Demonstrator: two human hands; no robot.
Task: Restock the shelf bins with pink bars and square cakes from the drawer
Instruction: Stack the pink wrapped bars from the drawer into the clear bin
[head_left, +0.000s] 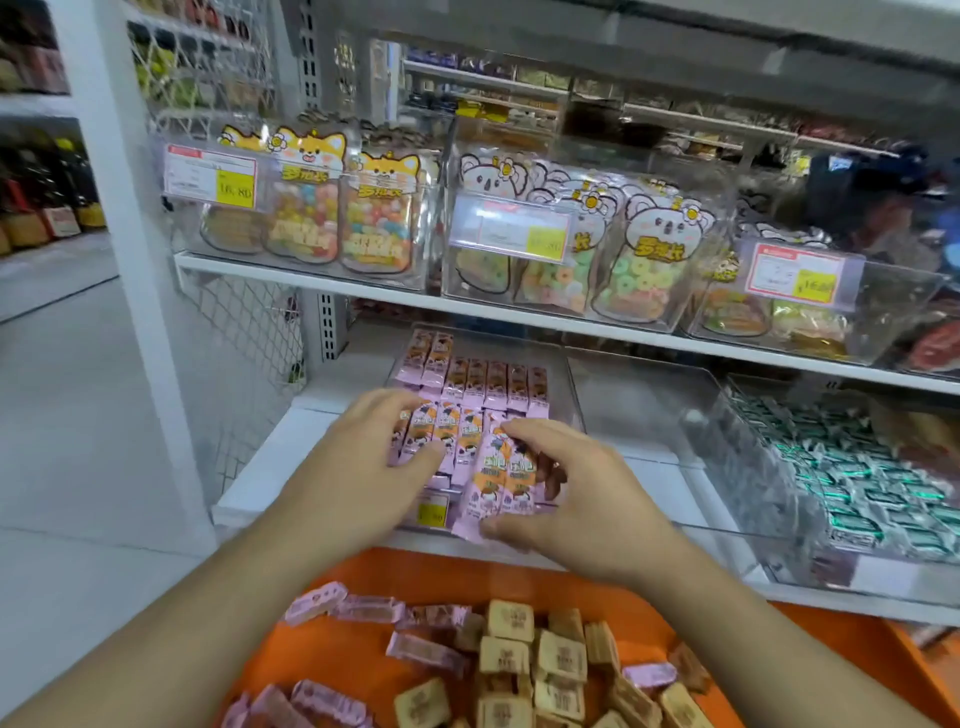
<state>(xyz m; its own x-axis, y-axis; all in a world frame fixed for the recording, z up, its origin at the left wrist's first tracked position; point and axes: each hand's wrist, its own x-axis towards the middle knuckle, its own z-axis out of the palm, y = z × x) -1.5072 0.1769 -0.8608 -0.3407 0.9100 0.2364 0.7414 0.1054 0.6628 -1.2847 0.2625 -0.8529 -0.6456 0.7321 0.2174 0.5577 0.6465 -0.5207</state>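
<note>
A left hand (384, 441) presses flat on pink bars (470, 387) lined up in a clear shelf bin (571, 384), steadying the row, while the right hand (566, 483) pinches two more bars for slotting in. Below, an orange drawer (857, 654) holds loose square cakes (561, 657).

Readable price only
"16.80" on yellow patch of price tag (210, 178), clear bin front, up and left of both hands.

both arms outstretched, left hand (382, 441) flat, right hand (566, 486) curled
</note>
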